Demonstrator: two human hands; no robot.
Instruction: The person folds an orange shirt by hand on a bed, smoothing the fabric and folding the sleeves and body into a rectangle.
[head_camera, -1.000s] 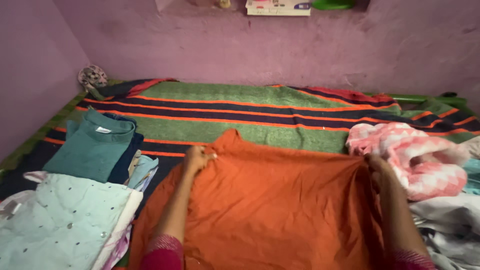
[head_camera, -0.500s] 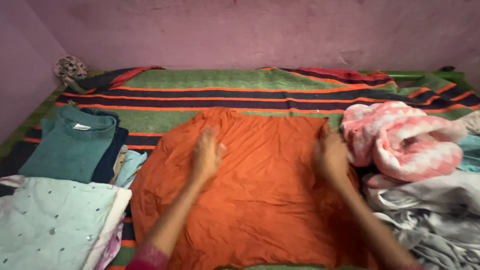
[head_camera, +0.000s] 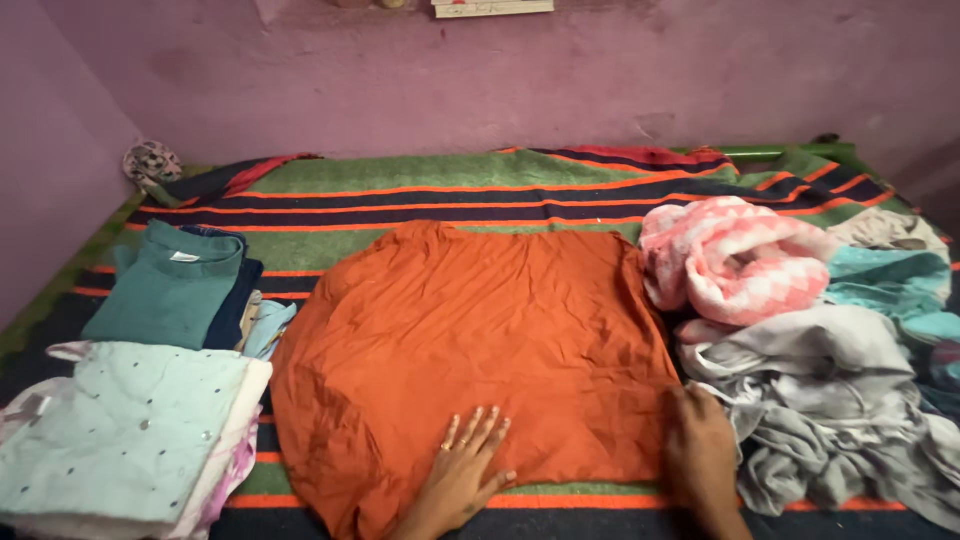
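While the orange cloth (head_camera: 470, 340) lies spread flat in the middle of the striped blanket (head_camera: 450, 195), both my hands rest at its near edge, so nearly all of the fabric stretches away from my fingertips toward the pink wall (head_camera: 500, 80). Its longer run appears to go side to side, from the folded pile on my left to the loose heap on my right, with a small peak at the far edge. My left hand (head_camera: 468, 470) lies palm down on the cloth near the middle of the near hem, fingers spread and pointing away from me, a ring showing on one. My right hand (head_camera: 700, 455) sits at the near right corner, just beside the grey garment (head_camera: 820, 400); it is dark and partly turned, and I cannot tell whether its fingers pinch the hem or only press on it. Both forearms come up from the bottom edge, the left one nearer the cloth's centre. A teal top (head_camera: 170, 285) and a pale dotted garment (head_camera: 120, 430) are stacked to the left; a pink-and-white towel (head_camera: 735, 260) is bunched to the right.
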